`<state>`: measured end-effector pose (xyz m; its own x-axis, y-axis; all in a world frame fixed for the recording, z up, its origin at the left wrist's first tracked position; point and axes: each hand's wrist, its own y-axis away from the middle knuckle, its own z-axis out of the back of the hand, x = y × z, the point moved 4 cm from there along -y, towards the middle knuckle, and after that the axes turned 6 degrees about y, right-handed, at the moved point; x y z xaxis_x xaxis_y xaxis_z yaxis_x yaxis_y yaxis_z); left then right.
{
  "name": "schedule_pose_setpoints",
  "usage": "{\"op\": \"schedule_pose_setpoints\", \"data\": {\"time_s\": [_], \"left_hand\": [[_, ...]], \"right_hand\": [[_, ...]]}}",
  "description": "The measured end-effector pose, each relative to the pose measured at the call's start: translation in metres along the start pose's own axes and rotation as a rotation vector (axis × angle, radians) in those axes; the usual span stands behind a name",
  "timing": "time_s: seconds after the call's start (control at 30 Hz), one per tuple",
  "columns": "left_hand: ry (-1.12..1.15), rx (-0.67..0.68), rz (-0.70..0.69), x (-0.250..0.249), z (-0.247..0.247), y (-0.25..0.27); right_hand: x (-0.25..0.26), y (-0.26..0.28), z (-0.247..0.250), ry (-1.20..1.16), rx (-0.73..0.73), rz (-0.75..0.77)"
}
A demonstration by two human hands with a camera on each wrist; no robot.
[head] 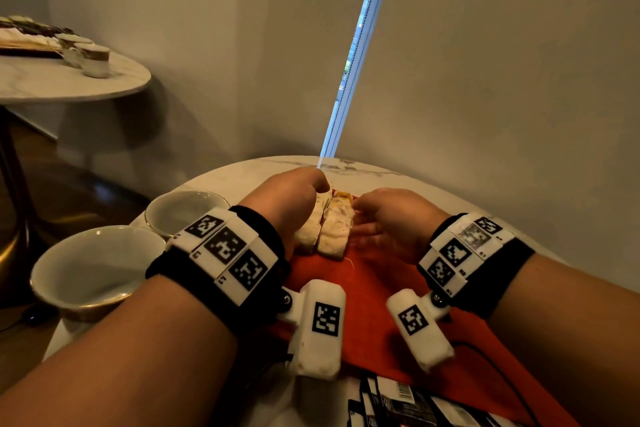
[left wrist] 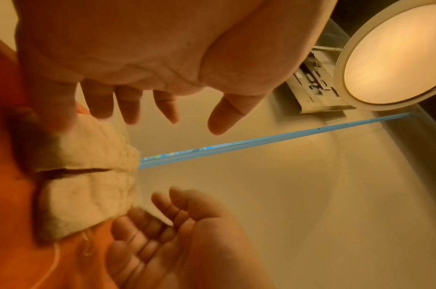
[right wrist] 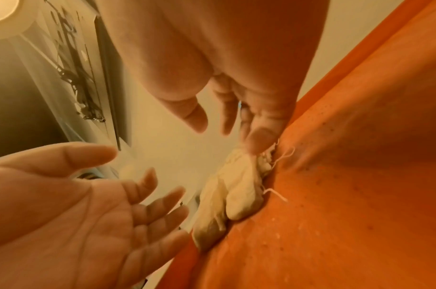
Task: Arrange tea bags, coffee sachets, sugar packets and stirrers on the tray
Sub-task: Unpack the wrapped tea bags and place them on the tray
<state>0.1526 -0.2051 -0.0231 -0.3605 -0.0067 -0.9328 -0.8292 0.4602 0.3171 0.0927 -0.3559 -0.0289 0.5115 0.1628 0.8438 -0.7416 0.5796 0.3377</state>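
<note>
Two rows of cream tea bags (head: 329, 229) lie side by side on the red tray (head: 374, 274), with a yellow tag at their far end. My left hand (head: 294, 201) stands open along the left row, its edge against the bags. My right hand (head: 384, 218) is open along the right row, fingertips at the bags. In the left wrist view the left hand (left wrist: 162, 78) has straight fingers above the tea bags (left wrist: 88, 176). The right wrist view shows the right hand (right wrist: 236, 88) with a finger on the tea bags (right wrist: 231, 195), thin strings trailing onto the red tray (right wrist: 348, 195).
Two white cups (head: 183, 211) (head: 93, 267) stand on the marble table left of the tray. Black sachets (head: 398, 402) lie at the near edge. A second round table (head: 69, 80) with cups stands at the far left. A wall rises close behind.
</note>
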Motion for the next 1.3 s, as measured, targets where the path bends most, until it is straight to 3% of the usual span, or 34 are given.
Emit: {"op": "schedule_pose_setpoints", "data": {"time_s": [0.13, 0.27, 0.43, 0.6, 0.73, 1.13, 1.3], "left_hand": [[-0.016, 0.049, 0.017, 0.000, -0.005, 0.005], [-0.022, 0.032, 0.038, 0.004, -0.006, 0.010], [0.053, 0.021, 0.071, 0.009, -0.006, 0.005], [0.091, 0.010, 0.098, 0.011, -0.005, 0.000], [0.050, -0.009, 0.034, 0.008, -0.004, -0.002], [0.017, -0.034, 0.054, 0.011, -0.004, -0.006], [0.031, -0.039, 0.043, 0.007, -0.002, -0.005]], "right_hand": [[0.000, -0.003, 0.003, -0.133, 0.010, -0.082], [0.002, -0.006, -0.011, -0.305, 0.100, -0.062], [0.004, -0.017, -0.021, -0.402, 0.087, -0.021], [0.002, -0.027, -0.011, -0.313, 0.042, -0.018], [0.005, -0.038, -0.002, -0.242, -0.028, -0.005], [0.013, -0.052, -0.007, -0.322, 0.069, 0.006], [0.009, -0.047, 0.011, -0.226, -0.042, -0.027]]}}
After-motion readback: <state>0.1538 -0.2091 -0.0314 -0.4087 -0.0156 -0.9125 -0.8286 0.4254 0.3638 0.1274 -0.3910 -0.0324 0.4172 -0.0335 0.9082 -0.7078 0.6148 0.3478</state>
